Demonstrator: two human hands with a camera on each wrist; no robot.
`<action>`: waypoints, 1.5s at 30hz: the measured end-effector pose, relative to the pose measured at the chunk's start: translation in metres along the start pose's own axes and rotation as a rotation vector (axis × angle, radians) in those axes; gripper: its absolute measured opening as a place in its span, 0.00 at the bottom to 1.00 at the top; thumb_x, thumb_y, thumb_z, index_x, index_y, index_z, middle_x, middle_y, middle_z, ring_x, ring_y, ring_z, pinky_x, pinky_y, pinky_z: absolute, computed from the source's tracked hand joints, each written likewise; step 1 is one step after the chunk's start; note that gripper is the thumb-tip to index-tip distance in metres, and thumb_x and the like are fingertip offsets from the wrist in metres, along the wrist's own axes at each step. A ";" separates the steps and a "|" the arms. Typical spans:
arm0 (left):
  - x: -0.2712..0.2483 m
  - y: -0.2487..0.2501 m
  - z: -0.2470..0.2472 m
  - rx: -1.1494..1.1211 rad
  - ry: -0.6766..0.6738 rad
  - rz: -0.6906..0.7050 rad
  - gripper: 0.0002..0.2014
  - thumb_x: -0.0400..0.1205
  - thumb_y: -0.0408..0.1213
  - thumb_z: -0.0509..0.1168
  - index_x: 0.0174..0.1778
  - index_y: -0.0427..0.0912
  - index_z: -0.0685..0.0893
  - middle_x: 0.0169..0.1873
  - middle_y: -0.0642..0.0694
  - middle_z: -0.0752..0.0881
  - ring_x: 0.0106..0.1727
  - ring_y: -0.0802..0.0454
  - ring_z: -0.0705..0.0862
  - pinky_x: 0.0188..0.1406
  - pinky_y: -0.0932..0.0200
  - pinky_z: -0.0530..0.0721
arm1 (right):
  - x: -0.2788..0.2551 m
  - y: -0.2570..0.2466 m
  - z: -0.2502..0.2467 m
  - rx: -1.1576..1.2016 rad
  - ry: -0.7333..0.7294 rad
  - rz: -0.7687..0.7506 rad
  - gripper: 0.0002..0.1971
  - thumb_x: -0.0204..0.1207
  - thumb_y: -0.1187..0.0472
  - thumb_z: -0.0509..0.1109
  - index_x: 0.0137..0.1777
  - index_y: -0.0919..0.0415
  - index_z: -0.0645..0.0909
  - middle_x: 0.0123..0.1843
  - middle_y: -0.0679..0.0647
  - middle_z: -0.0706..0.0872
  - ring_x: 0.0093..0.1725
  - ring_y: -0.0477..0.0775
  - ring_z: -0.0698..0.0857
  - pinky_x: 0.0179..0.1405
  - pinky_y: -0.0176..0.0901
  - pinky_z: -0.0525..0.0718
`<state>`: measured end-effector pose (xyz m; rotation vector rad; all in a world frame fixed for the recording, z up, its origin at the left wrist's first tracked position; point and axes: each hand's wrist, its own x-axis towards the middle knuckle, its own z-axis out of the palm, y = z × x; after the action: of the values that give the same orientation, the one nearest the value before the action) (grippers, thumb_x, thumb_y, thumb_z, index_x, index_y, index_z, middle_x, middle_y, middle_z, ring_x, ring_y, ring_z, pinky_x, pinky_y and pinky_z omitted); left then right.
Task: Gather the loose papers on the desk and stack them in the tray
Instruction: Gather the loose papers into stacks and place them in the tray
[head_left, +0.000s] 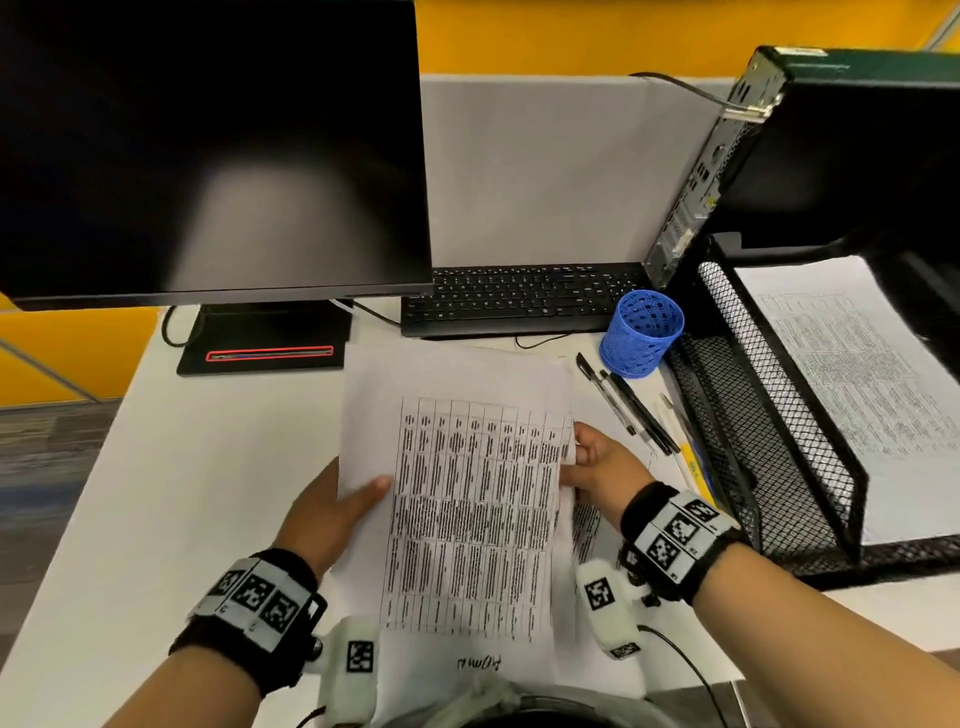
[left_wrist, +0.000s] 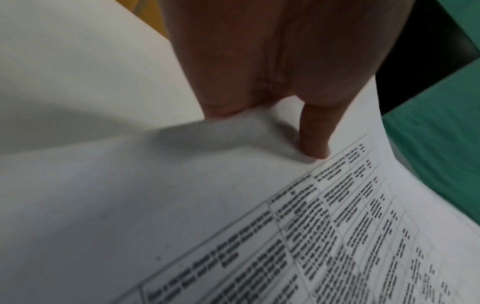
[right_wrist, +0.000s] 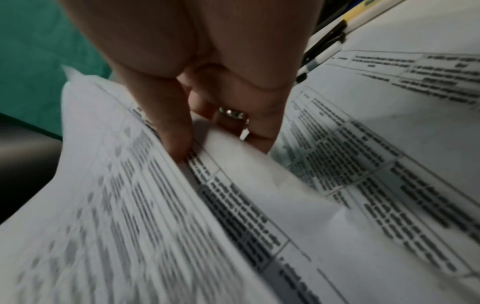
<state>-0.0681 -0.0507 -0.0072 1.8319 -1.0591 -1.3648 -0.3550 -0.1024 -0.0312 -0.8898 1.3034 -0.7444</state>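
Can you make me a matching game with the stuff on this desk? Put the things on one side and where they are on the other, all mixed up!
Things:
1. printed papers
2. blue mesh pen cup
3. black pens
4. black mesh tray

Places:
A. lying loose on the desk, in front of the cup
B. on the right of the desk, with a printed sheet already inside
C. held at their side edges by the left hand and the right hand
D. standing next to the keyboard

Pairs: 1-C, 2-D, 3-A, 4-B
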 end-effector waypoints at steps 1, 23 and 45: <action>0.000 0.004 0.004 -0.052 0.024 0.027 0.23 0.75 0.47 0.71 0.66 0.49 0.78 0.55 0.48 0.88 0.55 0.46 0.86 0.60 0.44 0.82 | -0.003 -0.002 0.003 -0.018 -0.022 -0.015 0.27 0.69 0.87 0.63 0.65 0.67 0.77 0.45 0.54 0.92 0.44 0.51 0.91 0.46 0.46 0.90; -0.003 -0.057 -0.013 0.186 -0.260 -0.014 0.20 0.80 0.20 0.53 0.34 0.41 0.86 0.76 0.44 0.69 0.79 0.53 0.63 0.67 0.66 0.57 | 0.047 0.007 0.044 -0.599 0.070 0.216 0.19 0.79 0.65 0.65 0.70 0.62 0.77 0.75 0.62 0.76 0.72 0.59 0.77 0.72 0.46 0.74; 0.017 -0.077 -0.026 0.032 -0.257 0.003 0.25 0.77 0.17 0.57 0.26 0.50 0.88 0.70 0.38 0.78 0.75 0.51 0.70 0.80 0.46 0.61 | 0.028 0.011 -0.002 -0.686 0.426 0.273 0.34 0.70 0.57 0.74 0.74 0.63 0.68 0.71 0.63 0.77 0.66 0.64 0.80 0.66 0.49 0.80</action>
<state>-0.0224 -0.0272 -0.0723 1.7077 -1.2185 -1.6219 -0.3531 -0.1218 -0.0543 -1.0886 2.0783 -0.2619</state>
